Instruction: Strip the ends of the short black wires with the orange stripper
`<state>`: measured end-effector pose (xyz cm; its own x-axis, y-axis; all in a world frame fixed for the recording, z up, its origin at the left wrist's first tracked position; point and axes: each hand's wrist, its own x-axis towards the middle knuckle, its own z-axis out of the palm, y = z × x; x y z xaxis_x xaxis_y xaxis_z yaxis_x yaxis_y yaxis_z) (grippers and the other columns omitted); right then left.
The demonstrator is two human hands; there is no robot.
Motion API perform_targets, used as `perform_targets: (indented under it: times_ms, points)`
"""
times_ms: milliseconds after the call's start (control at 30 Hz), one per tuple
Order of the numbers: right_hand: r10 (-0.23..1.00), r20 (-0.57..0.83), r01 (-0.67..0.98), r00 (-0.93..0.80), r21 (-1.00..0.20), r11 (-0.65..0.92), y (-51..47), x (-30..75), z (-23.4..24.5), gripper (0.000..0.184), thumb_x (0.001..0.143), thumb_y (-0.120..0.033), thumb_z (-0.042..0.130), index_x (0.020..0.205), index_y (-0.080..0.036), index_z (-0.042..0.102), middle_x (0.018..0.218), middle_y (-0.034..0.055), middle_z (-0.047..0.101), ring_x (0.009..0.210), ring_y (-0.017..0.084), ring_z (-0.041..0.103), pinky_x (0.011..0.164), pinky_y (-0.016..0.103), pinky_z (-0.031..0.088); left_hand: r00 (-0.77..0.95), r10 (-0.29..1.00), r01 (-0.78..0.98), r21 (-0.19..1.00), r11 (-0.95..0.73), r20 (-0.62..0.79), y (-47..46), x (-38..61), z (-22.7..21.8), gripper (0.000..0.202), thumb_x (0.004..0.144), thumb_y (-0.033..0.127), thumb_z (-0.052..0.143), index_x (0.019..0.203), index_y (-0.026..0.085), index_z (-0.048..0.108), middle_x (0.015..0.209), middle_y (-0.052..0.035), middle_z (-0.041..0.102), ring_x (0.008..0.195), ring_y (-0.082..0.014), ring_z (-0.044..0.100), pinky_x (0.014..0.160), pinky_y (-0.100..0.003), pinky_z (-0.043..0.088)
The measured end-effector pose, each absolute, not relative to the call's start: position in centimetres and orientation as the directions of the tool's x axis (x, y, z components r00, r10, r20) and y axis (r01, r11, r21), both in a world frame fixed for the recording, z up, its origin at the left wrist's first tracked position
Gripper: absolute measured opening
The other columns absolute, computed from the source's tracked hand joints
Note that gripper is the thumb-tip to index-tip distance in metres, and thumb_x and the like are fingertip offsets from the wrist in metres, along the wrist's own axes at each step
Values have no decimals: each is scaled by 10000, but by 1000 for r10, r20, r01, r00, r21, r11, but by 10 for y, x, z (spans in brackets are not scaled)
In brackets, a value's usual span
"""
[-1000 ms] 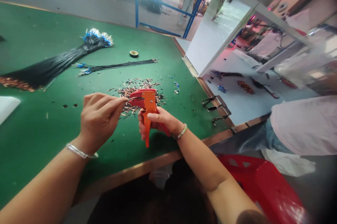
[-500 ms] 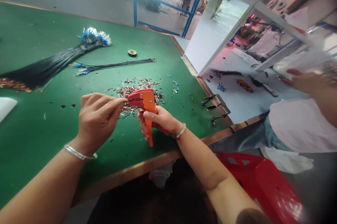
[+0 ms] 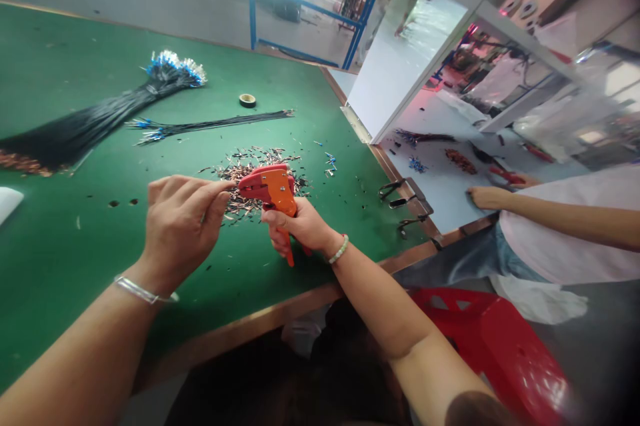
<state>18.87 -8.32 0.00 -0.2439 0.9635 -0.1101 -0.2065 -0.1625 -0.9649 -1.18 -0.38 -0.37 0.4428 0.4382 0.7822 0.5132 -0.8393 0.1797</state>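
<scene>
My right hand (image 3: 295, 226) is wrapped round the handles of a red and orange wire stripper (image 3: 280, 191), its jaws facing left. Thumb and forefinger of my left hand (image 3: 185, 216) are pinched together right at the jaws, on a thin black wire that is mostly hidden now. Below and behind the tool lies a heap of cut wire scraps (image 3: 240, 169), copper and black. Farther back on the green table (image 3: 200, 319) is a small row of black wires (image 3: 215, 123) with blue ends.
A thick bundle of black wires (image 3: 95, 119) lies at left, near a roll of tape (image 3: 247, 101). Small blue pieces (image 3: 331, 161) sit right of the scraps. Clamps (image 3: 405, 203) are at the right table edge. A co-worker's hand (image 3: 487, 198) rests over the neighbouring table; a red chair (image 3: 505, 339) stands below.
The wire stripper has tipped slightly and its handles look closer together. The short wire length seen between my left fingertips and the jaws is less visible. The co-worker's arm has come down to their table.
</scene>
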Motion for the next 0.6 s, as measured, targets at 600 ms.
perform_targets:
  times_ms: [600]
  points:
    - [989, 47, 80, -139, -995, 59, -98, 216, 34, 593, 949, -687, 318, 1128, -168, 543, 875, 64, 604, 709, 160, 585, 655, 324, 499, 361, 515, 486, 314, -815, 777, 2, -12, -14, 108, 917, 264, 579, 927, 214, 674, 814, -36, 654, 776, -161, 553, 764, -313, 442]
